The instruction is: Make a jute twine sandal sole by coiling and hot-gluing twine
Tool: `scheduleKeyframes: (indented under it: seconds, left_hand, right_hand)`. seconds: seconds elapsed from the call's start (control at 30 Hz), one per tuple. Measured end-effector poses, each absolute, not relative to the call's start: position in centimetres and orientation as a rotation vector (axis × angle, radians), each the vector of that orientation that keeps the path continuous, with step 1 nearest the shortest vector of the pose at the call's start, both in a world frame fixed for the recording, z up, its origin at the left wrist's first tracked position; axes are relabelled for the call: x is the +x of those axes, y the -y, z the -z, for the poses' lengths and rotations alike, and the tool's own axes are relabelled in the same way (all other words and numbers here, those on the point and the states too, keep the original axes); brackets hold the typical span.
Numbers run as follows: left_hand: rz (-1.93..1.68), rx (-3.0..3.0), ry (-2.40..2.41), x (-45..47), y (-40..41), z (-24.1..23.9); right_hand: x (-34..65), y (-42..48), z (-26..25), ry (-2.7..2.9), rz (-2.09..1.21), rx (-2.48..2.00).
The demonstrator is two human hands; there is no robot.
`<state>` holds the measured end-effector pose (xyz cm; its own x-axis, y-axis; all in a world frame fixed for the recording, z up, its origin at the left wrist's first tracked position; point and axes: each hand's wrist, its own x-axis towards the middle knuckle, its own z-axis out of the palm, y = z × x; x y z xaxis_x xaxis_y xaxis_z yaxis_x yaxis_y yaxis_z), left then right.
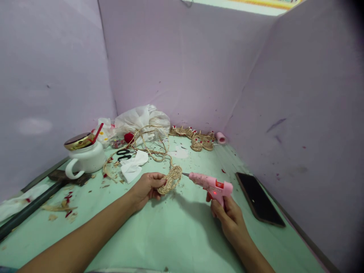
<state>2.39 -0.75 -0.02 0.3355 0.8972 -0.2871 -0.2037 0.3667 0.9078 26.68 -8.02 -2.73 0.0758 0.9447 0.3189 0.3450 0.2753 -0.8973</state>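
Observation:
My left hand (146, 188) is closed on a flat coil of jute rope (171, 179), holding it just above the pale green table (159, 235). Loose rope trails from the coil back toward the far left. A pink hot glue gun (212, 184) is gripped in my right hand (227, 212), its red light on. The gun's metal nozzle points left, its tip almost at the coil's right edge.
A white mug (85, 159) with a gold lid stands at the left. Black scissors (124, 154), white tissue (132, 166), a plastic bag (142, 120) and finished jute pieces (196, 138) lie at the back. A dark phone (259, 198) lies at the right. Purple walls enclose the table.

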Motion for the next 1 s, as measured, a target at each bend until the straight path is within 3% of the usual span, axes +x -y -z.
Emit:
scheduleKeyframes:
  seconds: [1.0]
  left_hand:
    - [-0.814,0.921,-0.965,2.3,0.9,-0.4]
  right_hand:
    - [26.2,7.8,1.1,1.382,-0.721,-1.258]
